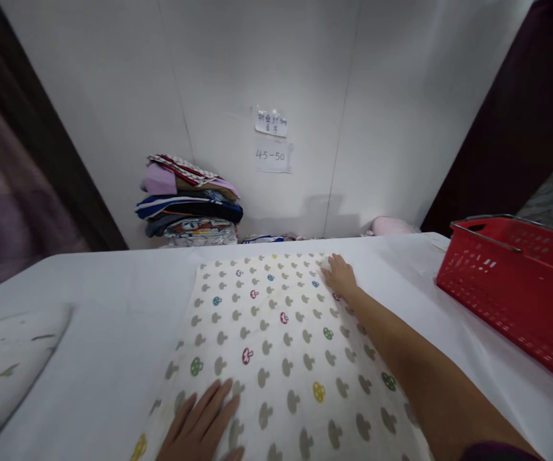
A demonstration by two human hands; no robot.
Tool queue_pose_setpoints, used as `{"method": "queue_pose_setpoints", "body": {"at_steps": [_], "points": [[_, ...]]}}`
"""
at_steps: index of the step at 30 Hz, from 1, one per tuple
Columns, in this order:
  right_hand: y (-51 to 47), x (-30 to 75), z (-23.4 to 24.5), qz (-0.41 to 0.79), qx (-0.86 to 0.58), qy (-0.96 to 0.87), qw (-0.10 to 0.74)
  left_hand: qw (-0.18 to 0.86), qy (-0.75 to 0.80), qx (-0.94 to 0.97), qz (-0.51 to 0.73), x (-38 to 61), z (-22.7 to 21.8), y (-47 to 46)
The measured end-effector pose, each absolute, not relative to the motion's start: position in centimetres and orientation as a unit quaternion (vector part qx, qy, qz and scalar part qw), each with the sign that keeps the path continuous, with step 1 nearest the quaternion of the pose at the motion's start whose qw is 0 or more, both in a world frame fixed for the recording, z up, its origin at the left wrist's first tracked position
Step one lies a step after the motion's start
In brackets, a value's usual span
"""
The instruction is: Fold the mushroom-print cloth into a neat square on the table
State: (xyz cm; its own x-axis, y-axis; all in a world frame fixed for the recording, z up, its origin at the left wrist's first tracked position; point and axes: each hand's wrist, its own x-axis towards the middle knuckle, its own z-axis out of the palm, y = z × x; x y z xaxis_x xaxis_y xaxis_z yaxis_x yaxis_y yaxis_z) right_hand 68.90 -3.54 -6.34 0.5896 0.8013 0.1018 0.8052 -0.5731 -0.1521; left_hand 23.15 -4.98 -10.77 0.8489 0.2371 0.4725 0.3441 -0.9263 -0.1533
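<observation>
A white cloth [266, 333] printed with grey and coloured mushrooms lies spread over the white table in front of me. My left hand [202, 422] rests flat on its near left part, fingers stretched out. Toward the far right corner of the cloth, my right hand [341, 275] lies palm down with its arm reaching across the right edge. Neither hand grips the fabric. The near end of the cloth runs out of view at the bottom.
A red plastic basket [511, 294] with metal handles stands on the right. Another printed white cloth [11, 365] lies at the left. Behind the table [107, 320], a stack of folded fabrics [189, 205] leans near the wall, which bears two paper notes [273, 157]. A pink bundle [391, 226] sits farther right.
</observation>
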Motion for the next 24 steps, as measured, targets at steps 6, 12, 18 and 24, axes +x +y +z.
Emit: {"method": "queue_pose_setpoints", "body": {"at_steps": [6, 12, 18, 24], "points": [[-3.8, 67.9, -6.4, 0.058, -0.854, -0.514, 0.056, 0.010, -0.224, -0.961, -0.162, 23.4, -7.4, -7.6], [-7.4, 64.6, -7.7, -0.023, -0.828, -0.560, 0.033, -0.091, -0.260, -0.952, -0.130, 23.4, -6.3, -8.7], [-15.1, 62.5, -10.6, -0.040, -0.789, -0.611, 0.051, -0.139, -0.271, -0.944, -0.125, 23.6, -5.8, -9.2], [-16.4, 61.8, -9.8, -0.015, -0.812, -0.582, 0.037, -0.147, -0.265, -0.942, -0.147, 23.8, -5.9, -9.4]]}}
